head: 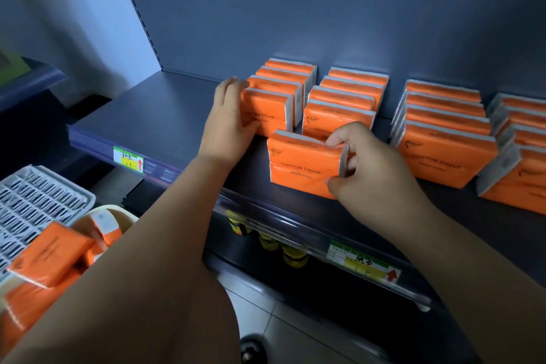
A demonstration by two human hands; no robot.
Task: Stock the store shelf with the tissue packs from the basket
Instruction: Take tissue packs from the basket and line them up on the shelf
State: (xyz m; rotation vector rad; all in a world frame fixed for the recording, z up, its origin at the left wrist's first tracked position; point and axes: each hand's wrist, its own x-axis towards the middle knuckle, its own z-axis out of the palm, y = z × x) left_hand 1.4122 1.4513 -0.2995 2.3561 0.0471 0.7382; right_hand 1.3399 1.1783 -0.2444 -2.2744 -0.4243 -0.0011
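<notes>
Fingers (pixel 336 139) of right hand (pixel 372 168) clamped on cotton tissue pack (pixel 301 168), upright near shelf (pixel 153 115) front, just ahead of second row (pixel 339 115) | left hand (pixel 230 121) curled round front pack (pixel 266 111) of first row (pixel 283 74) | risk: toppling of standing rows from crooked push, slip off edge from loose pinch.

Orange tissue packs (pixel 339 94) stand in 4 rows on the dark shelf (pixel 153 115), others in the basket (pixel 130 217).
</notes>
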